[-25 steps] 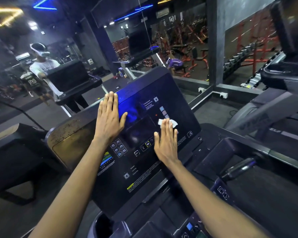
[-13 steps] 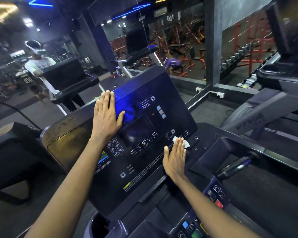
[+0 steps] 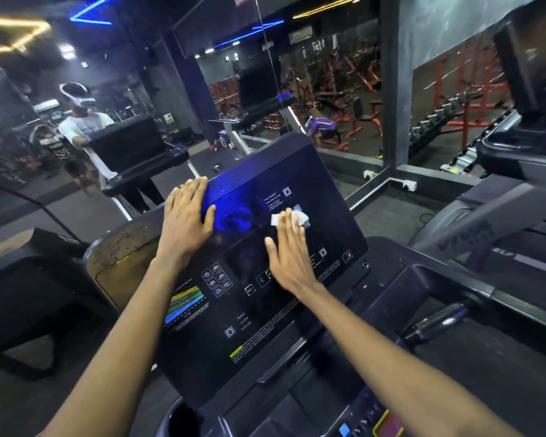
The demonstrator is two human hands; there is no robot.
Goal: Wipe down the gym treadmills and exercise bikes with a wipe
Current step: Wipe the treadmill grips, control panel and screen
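Right hand (image 3: 289,257), fingers straight, presses a small crumpled white wipe (image 3: 300,217) onto the glossy black treadmill console (image 3: 265,335), far right; the flat left hand (image 3: 183,222) braces its far-left edge; firm, overlapping strokes should clean best.

- A commercial gym.
- Near: a treadmill console (image 3: 281,326) labelled speed, incline and calories; a second treadmill (image 3: 501,200) on the right.
- Far: a mirror wall (image 3: 123,89), red weight machines (image 3: 353,89), and a dumbbell rack (image 3: 445,121) on the far right.
- Overhead: blue and yellow strip lights (image 3: 89,18).
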